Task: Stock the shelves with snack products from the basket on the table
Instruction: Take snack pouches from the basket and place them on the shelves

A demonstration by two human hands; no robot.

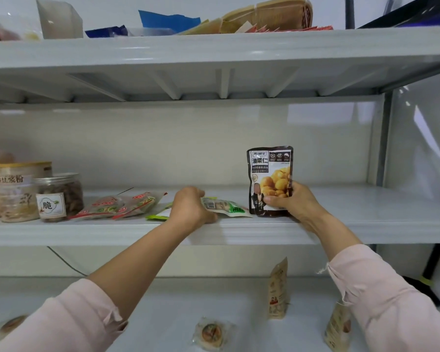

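A dark pouch (269, 180) printed with yellow chestnuts is held upright on the middle shelf (239, 233), its bottom edge at or just above the shelf surface near the front lip. It is gripped low down by the right hand (294, 199), thumb across the front and fingers wrapped behind. Just beside it on the left, a flat green-and-white packet (225, 208) lies on the shelf, with the left hand (192, 207) curled over its left end; whether the fingers pinch it or only press on it cannot be told. Further left lie red-printed packets (120, 205), then a clear jar (59, 196) and a taller tub (17, 189).

The pouch looks likely to topple forward once released, since it is thin, stands close to the edge and has nothing behind it to lean on. It could also be knocked over if the green packet is slid rightward against its base.

Both arms are stretched forward and slightly upward, forearms bare, pink sleeves (381, 293) pushed back. The right wrist is bent inward toward the pouch; the left wrist is straight, knuckles upward.
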